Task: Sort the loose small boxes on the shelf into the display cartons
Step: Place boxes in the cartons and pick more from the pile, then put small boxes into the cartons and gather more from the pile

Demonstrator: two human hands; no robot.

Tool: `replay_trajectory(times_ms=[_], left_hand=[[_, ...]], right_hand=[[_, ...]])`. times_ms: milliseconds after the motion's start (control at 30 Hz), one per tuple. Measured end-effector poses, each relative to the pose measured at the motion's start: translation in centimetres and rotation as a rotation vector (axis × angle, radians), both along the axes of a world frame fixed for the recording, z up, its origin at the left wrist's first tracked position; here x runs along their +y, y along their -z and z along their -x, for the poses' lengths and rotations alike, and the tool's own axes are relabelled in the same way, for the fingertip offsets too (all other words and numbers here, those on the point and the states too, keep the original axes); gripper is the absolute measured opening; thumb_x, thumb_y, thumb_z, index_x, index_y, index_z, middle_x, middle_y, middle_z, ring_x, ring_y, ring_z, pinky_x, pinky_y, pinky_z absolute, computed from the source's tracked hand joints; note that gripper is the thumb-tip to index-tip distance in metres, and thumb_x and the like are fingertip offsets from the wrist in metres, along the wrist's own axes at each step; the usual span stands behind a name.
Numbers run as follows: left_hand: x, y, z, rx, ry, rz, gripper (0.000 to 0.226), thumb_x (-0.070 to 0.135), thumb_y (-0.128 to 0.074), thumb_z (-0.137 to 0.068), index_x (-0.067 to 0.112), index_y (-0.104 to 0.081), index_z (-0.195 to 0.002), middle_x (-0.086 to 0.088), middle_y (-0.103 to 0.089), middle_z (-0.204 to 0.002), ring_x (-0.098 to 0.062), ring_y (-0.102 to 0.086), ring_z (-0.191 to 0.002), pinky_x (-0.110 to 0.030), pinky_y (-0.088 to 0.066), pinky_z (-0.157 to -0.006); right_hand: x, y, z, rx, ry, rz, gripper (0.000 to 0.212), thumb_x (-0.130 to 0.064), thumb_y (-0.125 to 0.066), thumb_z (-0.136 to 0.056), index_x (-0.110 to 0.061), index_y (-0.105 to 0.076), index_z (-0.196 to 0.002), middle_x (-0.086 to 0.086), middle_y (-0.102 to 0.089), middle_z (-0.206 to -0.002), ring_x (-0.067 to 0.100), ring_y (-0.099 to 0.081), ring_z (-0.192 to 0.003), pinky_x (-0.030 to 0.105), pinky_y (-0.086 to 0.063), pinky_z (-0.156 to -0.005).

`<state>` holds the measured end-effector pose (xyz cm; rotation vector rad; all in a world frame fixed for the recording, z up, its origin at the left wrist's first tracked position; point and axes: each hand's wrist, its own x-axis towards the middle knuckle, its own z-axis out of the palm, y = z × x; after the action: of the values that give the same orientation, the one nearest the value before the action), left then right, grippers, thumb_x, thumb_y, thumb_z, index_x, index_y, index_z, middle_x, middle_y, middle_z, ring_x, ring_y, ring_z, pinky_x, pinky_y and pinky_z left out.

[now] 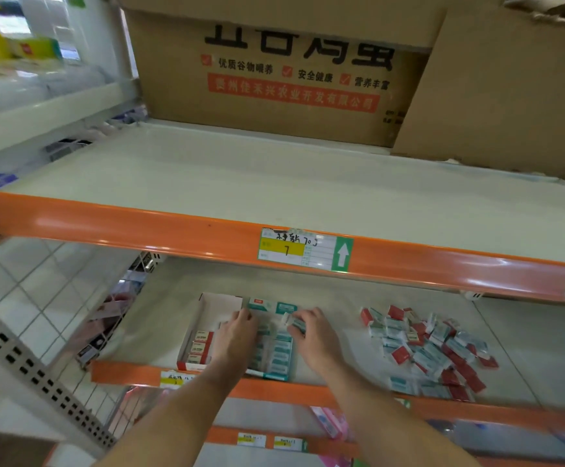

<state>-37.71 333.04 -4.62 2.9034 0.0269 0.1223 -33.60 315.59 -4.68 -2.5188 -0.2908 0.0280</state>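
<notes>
Right hand pinching a small teal box above the teal carton; left hand resting with fingers bent on the cartons — grip unclear. Red carton just left; loose boxes heaped on the shelf to the right.

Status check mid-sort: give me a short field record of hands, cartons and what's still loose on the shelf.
left hand: over the seam between the two cartons, fingers curled down; grip unclear
right hand: pinches one small teal box above the teal carton
red carton: left of the two, red boxes stacked in its front part, back part bare
teal carton: right of the red one, rows of teal boxes inside
loose pile: red and teal boxes mixed, right of the cartons on the same shelf
state: sorting unfinished
</notes>
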Motion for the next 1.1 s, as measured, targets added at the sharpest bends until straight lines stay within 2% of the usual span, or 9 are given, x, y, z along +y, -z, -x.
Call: replay_trajectory(times_ms=[167, 333, 567, 833, 1000, 1100], left_hand=[[0.5, 0.2, 0.1, 0.01, 0.069, -0.084, 0.026, 0.029, -0.057, -0.093, 0.024, -0.056, -0.119, 0.003, -0.056, -0.123, -0.015, -0.055, -0.104, -0.032, -0.048, -0.092], [0.8, 0.7, 0.4, 0.023, 0.103, -0.172, 0.025, 0.025, -0.047, -0.098, 0.018, -0.056, -0.12, -0.003, -0.052, -0.133, -0.022, -0.049, -0.118, -0.036, -0.043, -0.097], [1.5, 0.7, 0.4, 0.087, 0.177, -0.289, 0.037, 0.022, -0.058, -0.094, 0.015, -0.054, -0.13, -0.009, -0.044, -0.141, -0.025, -0.045, -0.122, -0.039, -0.043, -0.102], [0.2, -0.6, 0.1, 0.204, 0.156, -0.45, 0.031, 0.019, -0.055, -0.095, 0.011, -0.051, -0.124, -0.011, -0.052, -0.129, -0.024, -0.051, -0.111, -0.035, -0.046, -0.091], [0.0, -0.8, 0.0, 0.233, 0.138, -0.439, 0.026, 0.019, -0.054, -0.097, 0.011, -0.054, -0.122, -0.009, -0.056, -0.123, -0.022, -0.054, -0.106, -0.032, -0.046, -0.089], [0.0, -0.9, -0.1, 0.237, 0.133, -0.414, 0.024, 0.02, -0.053, -0.098, 0.012, -0.056, -0.12, -0.008, -0.058, -0.12, -0.02, -0.055, -0.104, -0.028, -0.045, -0.085]], right_hand=[[1.8, 0.1, -0.1, 0.019, -0.038, 0.029, 0.031, -0.035, -0.06, -0.096, -0.02, -0.06, -0.123, -0.005, -0.053, -0.122, 0.014, -0.058, -0.104, 0.03, -0.048, -0.09], [2.8, 0.5, -0.1, 0.065, -0.047, 0.059, 0.026, -0.035, -0.058, -0.097, -0.023, -0.059, -0.12, -0.005, -0.056, -0.12, 0.014, -0.058, -0.104, 0.031, -0.048, -0.089], [3.1, 0.9, 0.3, 0.115, -0.061, 0.155, 0.02, -0.035, -0.053, -0.099, -0.026, -0.056, -0.117, -0.006, -0.061, -0.115, 0.014, -0.06, -0.098, 0.034, -0.051, -0.084], [2.8, 0.3, -0.2, 0.118, -0.144, 0.268, 0.022, -0.034, -0.052, -0.1, -0.024, -0.054, -0.119, -0.004, -0.059, -0.118, 0.017, -0.06, -0.097, 0.033, -0.048, -0.081], [3.0, 0.1, -0.1, 0.107, -0.143, 0.261, 0.026, -0.031, -0.053, -0.1, -0.023, -0.053, -0.125, -0.004, -0.057, -0.121, 0.017, -0.06, -0.099, 0.031, -0.049, -0.081], [3.2, 0.3, 0.3, 0.122, -0.149, 0.249, 0.025, -0.028, -0.054, -0.1, -0.026, -0.052, -0.125, -0.005, -0.058, -0.121, 0.014, -0.06, -0.093, 0.026, -0.047, -0.073]])
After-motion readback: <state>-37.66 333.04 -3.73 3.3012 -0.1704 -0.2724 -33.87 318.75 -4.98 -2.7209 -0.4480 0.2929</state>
